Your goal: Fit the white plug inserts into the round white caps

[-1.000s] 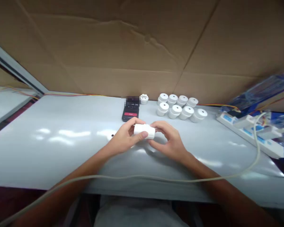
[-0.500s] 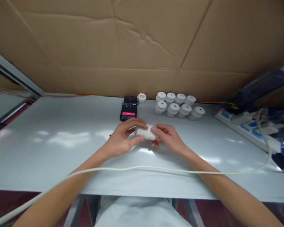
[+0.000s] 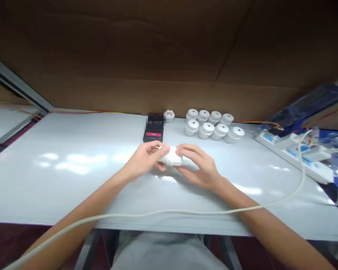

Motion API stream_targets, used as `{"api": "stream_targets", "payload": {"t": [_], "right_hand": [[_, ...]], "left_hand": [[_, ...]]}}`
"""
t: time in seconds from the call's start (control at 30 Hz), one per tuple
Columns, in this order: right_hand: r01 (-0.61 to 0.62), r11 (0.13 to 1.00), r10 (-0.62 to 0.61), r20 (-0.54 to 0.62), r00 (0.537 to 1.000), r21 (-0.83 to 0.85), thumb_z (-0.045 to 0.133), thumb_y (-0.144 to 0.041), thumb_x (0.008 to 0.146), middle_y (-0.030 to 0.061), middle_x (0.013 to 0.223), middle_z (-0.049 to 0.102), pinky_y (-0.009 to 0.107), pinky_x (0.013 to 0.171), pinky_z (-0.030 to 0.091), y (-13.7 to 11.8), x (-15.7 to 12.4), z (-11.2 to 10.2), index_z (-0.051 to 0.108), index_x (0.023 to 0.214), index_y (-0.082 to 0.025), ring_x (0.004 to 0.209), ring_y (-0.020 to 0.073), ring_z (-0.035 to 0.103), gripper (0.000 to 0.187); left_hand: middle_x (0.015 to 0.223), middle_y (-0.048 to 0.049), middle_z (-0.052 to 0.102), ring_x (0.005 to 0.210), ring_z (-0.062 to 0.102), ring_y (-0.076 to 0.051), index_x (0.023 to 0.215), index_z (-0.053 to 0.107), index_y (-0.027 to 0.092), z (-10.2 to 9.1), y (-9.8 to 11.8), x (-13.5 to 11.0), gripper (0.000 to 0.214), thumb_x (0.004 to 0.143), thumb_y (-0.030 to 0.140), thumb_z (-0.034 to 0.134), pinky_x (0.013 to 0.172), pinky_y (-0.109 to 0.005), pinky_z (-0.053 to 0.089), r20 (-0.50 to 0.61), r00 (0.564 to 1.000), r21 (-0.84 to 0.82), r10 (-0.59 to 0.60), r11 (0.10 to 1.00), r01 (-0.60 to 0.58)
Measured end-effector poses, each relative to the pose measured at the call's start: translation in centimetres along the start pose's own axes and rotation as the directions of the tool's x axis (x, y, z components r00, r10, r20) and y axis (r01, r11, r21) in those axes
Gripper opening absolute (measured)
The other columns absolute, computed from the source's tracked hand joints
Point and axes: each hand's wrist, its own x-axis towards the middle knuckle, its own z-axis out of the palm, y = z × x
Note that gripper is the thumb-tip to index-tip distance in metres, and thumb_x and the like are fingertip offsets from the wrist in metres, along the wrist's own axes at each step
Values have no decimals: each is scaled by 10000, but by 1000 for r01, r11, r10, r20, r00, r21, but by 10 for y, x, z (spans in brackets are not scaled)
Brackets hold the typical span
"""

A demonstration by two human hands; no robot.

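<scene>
Above the middle of the table, both hands are on a white cylindrical plastic housing (image 3: pixel 173 157) that lies on its side. My left hand (image 3: pixel 145 159) is closed round its left end, thumb on top and fingers beneath. At the right end, my right hand (image 3: pixel 201 167) curves round with fingers on the upper edge and thumb at the lower edge. Behind them stand several similar white cylinders (image 3: pixel 206 129) in two rows, each with a small dark hole in its top. A smaller white round part with holes (image 3: pixel 169 116) stands left of these rows.
A black phone (image 3: pixel 153 135) with a red bar on its screen lies beyond my left hand. A white power strip (image 3: pixel 298 157) lies at the right. The pale cable (image 3: pixel 163 212) runs across the front, over my forearms. A cardboard wall (image 3: pixel 129 95) closes off the back.
My left thumb has moved onto the housing's top, with the fingers now beneath. My right hand has turned and spread its fingers round the right end. The pale cable sags slightly lower.
</scene>
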Motion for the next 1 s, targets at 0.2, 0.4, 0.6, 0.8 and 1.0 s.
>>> {"api": "stream_targets", "payload": {"t": [0.2,0.4,0.6,0.8,1.0], "right_hand": [[-27,1000,26,-31,999,-6,725,-134,860,119,1174,709,384,909,604,-3,2,2,626,1268,-240,1068,244,699,433],[-265,956,272,-44,961,127,785,-223,815,47,1031,769,319,685,610,-6,6,0,687,1173,-246,706,164,686,373],[-536,689,558,114,822,488,812,-351,807,60,1018,751,329,726,631,-5,8,0,694,1137,-212,791,182,716,377],[-479,772,511,39,859,417,797,-312,820,76,1027,764,365,773,644,-4,6,3,705,1175,-206,865,218,737,382],[-57,997,59,-56,997,43,724,-104,817,105,1216,726,407,961,604,-3,3,-3,649,1275,-250,1102,248,710,487]], "left_hand": [[592,33,586,458,562,-102,892,597,171,3,-3,0,475,900,647,599,419,-195,415,13,1000,64,26,998,-27],[944,-40,685,748,642,-138,1069,644,160,3,-1,-1,398,891,515,686,654,-248,543,36,981,42,188,981,-190],[1088,-76,704,927,685,-181,1137,645,173,5,-8,-2,354,867,377,750,806,-278,556,-11,949,70,315,947,-314],[1072,-65,716,933,713,-194,1111,655,175,1,-7,-1,399,802,369,816,842,-298,578,-44,955,45,293,956,-291],[743,-17,686,576,657,-139,959,670,144,3,4,-3,485,802,596,749,532,-243,529,-28,997,-33,71,997,-72]]}}
